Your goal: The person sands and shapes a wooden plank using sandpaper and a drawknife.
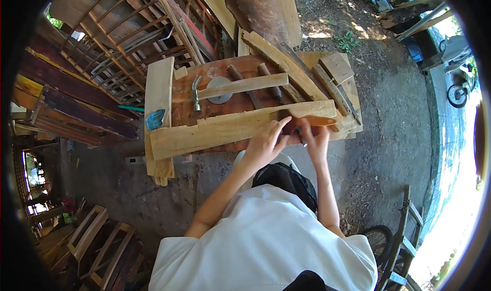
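A long pale wooden board (230,124) lies along the near edge of the workbench. Over its right end, my left hand (268,143) and my right hand (314,140) are close together, fingers curled around a tool with a smooth orange part (321,121) and a dark brown part. The fingers hide much of it, and I cannot tell its exact kind. A claw hammer (240,86) with a wooden handle rests beyond the board, across a round grey disc (220,90) and two tools with dark wooden handles (235,73).
Rough planks (286,66) and a wooden block (336,68) lie on the bench's right side. A blue object (155,119) is at its left end. Lumber and frames (117,45) lean at left; a ladder (406,234) and bicycle wheel (379,240) are behind me on the right.
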A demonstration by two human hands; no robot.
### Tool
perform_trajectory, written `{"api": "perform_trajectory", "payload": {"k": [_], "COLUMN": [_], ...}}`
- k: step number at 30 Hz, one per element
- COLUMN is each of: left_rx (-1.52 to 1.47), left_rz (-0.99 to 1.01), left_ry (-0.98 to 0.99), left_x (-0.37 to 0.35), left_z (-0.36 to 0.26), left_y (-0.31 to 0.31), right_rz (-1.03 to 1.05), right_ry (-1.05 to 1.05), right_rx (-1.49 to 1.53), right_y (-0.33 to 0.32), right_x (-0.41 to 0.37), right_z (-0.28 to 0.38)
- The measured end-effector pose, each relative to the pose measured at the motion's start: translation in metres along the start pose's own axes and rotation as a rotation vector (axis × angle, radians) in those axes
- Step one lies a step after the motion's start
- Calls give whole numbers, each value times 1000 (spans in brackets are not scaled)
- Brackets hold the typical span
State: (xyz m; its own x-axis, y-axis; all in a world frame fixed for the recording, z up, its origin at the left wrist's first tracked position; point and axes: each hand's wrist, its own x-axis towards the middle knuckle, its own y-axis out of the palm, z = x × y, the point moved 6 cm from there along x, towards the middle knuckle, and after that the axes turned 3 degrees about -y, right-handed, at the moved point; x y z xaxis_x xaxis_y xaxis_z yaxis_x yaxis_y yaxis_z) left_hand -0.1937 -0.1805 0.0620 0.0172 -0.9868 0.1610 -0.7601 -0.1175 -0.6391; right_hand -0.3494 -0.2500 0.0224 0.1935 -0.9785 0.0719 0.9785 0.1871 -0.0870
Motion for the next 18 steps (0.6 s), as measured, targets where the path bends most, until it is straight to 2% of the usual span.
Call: {"api": "perform_trajectory", "payload": {"k": [2,4,6,8,12,14,16,17,18], "left_rx": [0,112,149,226,271,281,361,380,386], "left_rz": [7,-176,-282,-334,-459,-453,-415,-391,-401], "left_ry": [-13,-24,-104,-191,-352,-365,-411,-431,-436], "left_x": [-16,-32,-52,-74,-111,-116,-114,-111,-110], "left_z": [11,26,47,68,98,108,113,112,112], "left_y": [-10,-35,-57,-81,-117,-123,-126,-126,-127], "right_rz": [-133,-251,-401,-550,-611,-479,-161,-18,171], "right_ry": [97,10,-91,-54,-194,-295,-126,-146,-17], "right_rx": [-45,-60,-211,-305,-134,-56,-105,45,177], "right_y": [-38,-78,-127,-164,-156,-100,-37,5,41], "right_x": [11,23,30,32,37,35,33,30,22], "right_z": [-14,-8,-10,-4,27,59,53,51,46]}}
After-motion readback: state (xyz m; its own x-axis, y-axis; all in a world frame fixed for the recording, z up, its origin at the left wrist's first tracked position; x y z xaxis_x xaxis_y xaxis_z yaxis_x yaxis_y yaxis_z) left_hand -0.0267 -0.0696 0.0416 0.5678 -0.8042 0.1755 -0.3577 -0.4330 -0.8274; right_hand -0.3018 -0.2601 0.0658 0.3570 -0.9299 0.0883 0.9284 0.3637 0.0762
